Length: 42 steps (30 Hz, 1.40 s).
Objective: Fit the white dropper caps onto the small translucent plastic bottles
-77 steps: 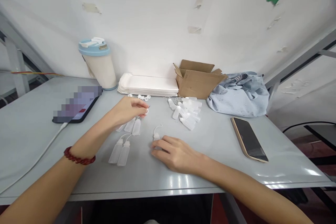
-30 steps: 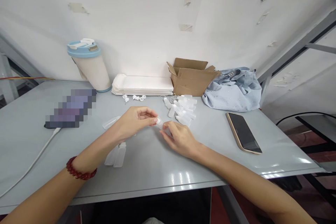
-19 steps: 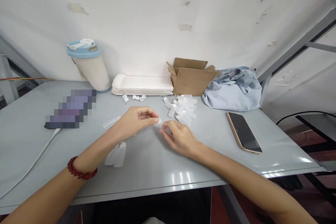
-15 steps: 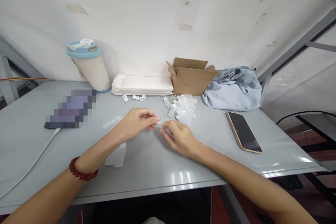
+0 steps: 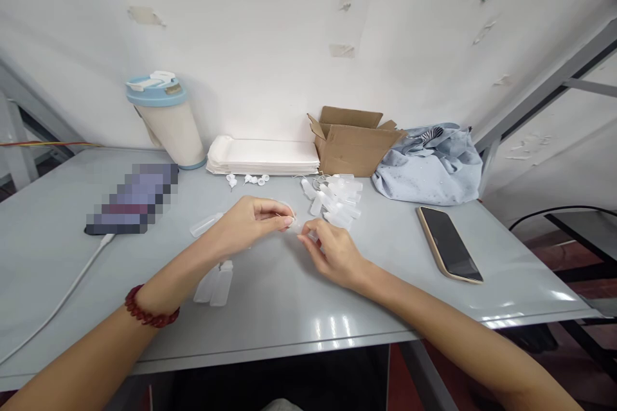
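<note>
My left hand is closed in a pinch, thumb against index finger, on a small white plastic piece with a thin light wire or thread by it. My right hand comes from the other side, its fingers curled round the clear end of a small translucent plastic tube, mostly hidden by the fingers. Behind my right hand lies a pile of translucent tubes with thin loops. More tubes lie side by side below my left wrist, and another tube is left of it.
Small white caps sit before a stack of white envelopes. A cardboard box, a light-blue cloth bag and a cup stand along the wall. Phones lie at left and right.
My left fingertips have turned slightly, so the small white piece and thin thread show more. Both hands remain close together; the view has shifted a little.
</note>
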Each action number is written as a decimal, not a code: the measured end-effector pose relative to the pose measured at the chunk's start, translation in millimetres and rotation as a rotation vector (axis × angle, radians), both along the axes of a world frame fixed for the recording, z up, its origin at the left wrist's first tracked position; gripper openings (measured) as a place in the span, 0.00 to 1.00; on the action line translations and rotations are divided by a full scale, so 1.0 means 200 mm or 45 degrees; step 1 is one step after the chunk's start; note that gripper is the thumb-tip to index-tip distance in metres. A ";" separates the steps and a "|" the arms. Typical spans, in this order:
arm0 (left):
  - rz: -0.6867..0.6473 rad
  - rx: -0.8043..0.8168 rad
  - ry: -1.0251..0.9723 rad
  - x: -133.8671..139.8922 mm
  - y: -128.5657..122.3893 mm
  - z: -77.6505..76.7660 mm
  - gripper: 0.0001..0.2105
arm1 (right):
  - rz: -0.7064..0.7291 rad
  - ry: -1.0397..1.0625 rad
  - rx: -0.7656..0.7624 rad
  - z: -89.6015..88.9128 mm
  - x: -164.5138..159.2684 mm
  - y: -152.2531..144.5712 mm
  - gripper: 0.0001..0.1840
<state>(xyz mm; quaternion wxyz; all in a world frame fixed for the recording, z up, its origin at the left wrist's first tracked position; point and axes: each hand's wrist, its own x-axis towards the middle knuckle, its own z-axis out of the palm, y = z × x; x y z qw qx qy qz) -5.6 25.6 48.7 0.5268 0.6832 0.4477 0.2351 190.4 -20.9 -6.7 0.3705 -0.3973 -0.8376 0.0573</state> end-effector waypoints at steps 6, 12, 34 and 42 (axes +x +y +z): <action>0.002 -0.041 0.101 0.01 0.00 0.00 0.19 | 0.001 0.012 0.045 0.00 0.00 0.00 0.02; -0.079 0.044 0.152 0.01 -0.01 0.01 0.17 | 0.007 -0.031 0.086 0.00 0.00 0.00 0.03; -0.174 -0.015 0.104 0.02 -0.01 -0.01 0.19 | -0.113 0.066 0.043 -0.02 0.00 0.00 0.06; -0.217 0.099 0.115 0.02 -0.04 0.02 0.16 | -0.090 0.131 -0.118 0.00 0.01 0.01 0.03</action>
